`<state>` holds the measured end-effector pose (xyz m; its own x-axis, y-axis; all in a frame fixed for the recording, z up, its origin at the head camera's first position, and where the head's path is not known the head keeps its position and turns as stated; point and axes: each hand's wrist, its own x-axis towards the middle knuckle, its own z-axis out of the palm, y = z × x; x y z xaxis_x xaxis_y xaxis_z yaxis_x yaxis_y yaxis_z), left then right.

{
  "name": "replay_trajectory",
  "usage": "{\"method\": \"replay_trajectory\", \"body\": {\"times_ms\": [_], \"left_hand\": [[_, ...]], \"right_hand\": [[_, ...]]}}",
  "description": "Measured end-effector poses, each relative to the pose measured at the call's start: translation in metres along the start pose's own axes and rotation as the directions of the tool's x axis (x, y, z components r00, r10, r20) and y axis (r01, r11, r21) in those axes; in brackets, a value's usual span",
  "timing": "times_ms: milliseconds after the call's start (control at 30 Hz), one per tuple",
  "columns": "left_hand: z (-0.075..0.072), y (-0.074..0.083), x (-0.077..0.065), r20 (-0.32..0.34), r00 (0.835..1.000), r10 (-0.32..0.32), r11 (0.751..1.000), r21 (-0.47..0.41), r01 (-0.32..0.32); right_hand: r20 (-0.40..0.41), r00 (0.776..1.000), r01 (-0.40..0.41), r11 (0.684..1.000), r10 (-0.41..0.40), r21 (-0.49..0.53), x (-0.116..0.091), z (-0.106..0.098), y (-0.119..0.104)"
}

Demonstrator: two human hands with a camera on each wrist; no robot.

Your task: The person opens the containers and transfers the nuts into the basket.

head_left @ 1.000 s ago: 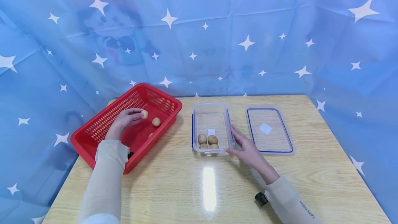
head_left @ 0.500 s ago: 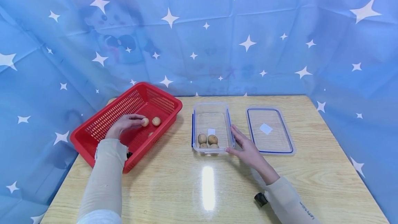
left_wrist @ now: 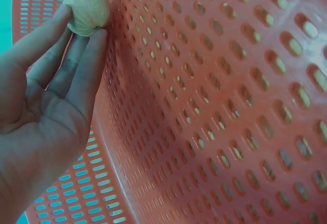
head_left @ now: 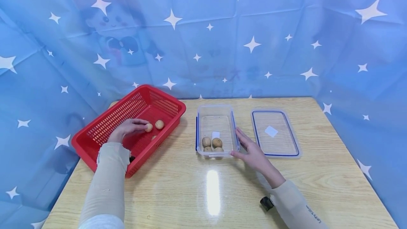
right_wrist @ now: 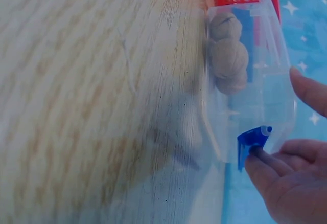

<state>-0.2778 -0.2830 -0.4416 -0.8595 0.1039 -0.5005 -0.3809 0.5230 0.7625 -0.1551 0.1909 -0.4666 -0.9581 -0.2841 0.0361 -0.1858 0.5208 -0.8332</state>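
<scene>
Dark lettering on the sleeve (head_left: 300, 206) at lower right is too small to read surely. At left of the frame, the left hand (head_left: 128, 128) pinches a walnut (head_left: 148, 127) at its fingertips inside the red basket (head_left: 165, 101); near centre, the right hand (head_left: 252, 153) rests extended fingers against a clear box (head_left: 211, 124). A wood-grained table (head_left: 171, 193) stands before a star-printed blue curtain (head_left: 216, 63).

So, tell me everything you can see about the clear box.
The clear box is rectangular, looks like plastic, and stands upright and uncovered on the wooden table, between the red basket and the blue-edged lid. It has unfastened blue latches, and a white patch shows at its floor. Four walnut-like balls sit inside, near its front end. The right hand touches its right side, thumb at the near corner.
</scene>
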Motion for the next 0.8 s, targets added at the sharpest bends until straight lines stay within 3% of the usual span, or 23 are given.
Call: {"method": "replay_trajectory", "body": {"times_ms": [200, 400, 600, 800], "left_hand": [[-0.001, -0.002, 0.001, -0.014, 0.998, 0.062, 0.997, -0.033, -0.063], [-0.004, 0.0, 0.004, -0.065, 0.996, 0.053, 0.993, -0.102, -0.059], [-0.008, 0.006, 0.008, -0.101, 0.991, 0.091, 0.973, -0.202, -0.11], [-0.009, 0.017, 0.005, -0.117, 0.987, 0.11, 0.971, -0.2, -0.132]], "right_hand": [[0.004, 1.0, 0.0, 1.0, 0.0, -0.006, -0.001, 0.0, -0.001], [-0.001, 1.0, 0.005, 1.0, -0.005, -0.015, 0.0, -0.002, -0.002], [-0.001, 1.0, 0.019, 1.0, -0.019, -0.009, 0.0, -0.001, -0.001], [0.001, 1.0, 0.004, 1.0, -0.004, 0.002, 0.0, 0.0, 0.0]]}}
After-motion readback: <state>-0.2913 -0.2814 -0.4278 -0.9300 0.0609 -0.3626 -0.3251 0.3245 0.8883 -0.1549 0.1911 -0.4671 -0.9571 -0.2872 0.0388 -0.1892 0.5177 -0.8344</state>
